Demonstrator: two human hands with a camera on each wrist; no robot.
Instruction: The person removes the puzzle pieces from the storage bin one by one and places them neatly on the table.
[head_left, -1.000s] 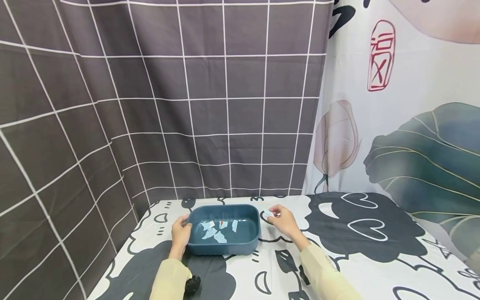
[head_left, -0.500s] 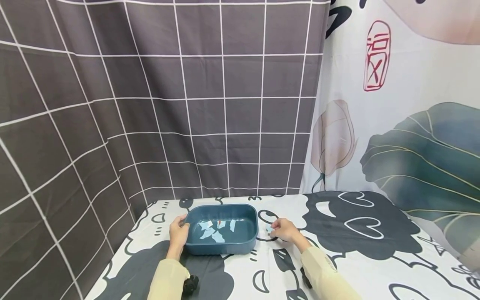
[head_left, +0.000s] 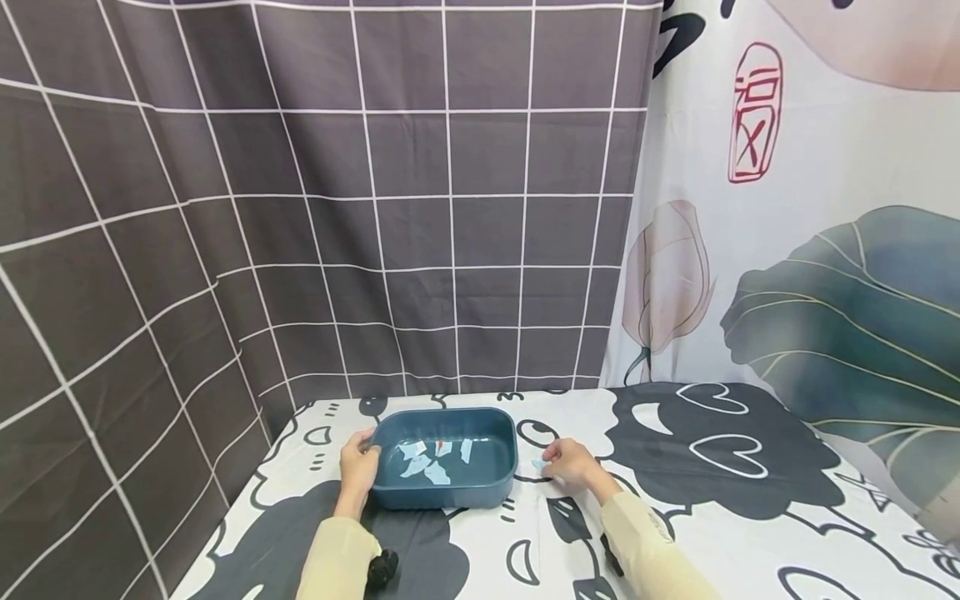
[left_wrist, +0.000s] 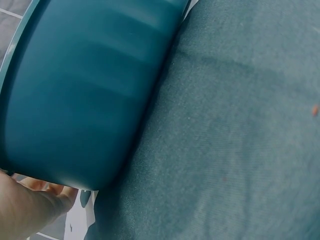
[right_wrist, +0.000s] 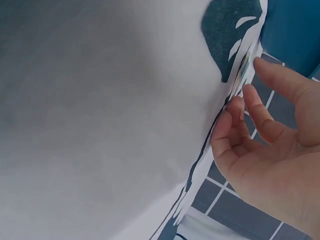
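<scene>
A dark teal rectangular basin [head_left: 445,498] stands on the patterned cloth, with several torn pale-blue paper scraps [head_left: 437,474] on its floor. My left hand [head_left: 357,468] grips the basin's left end. In the left wrist view, that hand's fingers [left_wrist: 56,189] lie against the end wall, and part of the hand is out of frame. To the right of the basin, another pale scrap [head_left: 538,463] lies on the cloth at the fingertips of my right hand [head_left: 572,463]. The right wrist view has the thumb [right_wrist: 272,75] and index finger apart, with the scrap [right_wrist: 243,71] just beyond them.
White cloth with dark cartoon shapes [head_left: 727,450] covers the table. A grey curtain with white grid lines [head_left: 487,233] hangs behind and to the left. At the right hangs a white curtain with leaf prints [head_left: 675,275].
My right hand has come down with the scrap, which now lies on the cloth beside the basin. The left hand stays at the basin's left end, and the basin keeps its place.
</scene>
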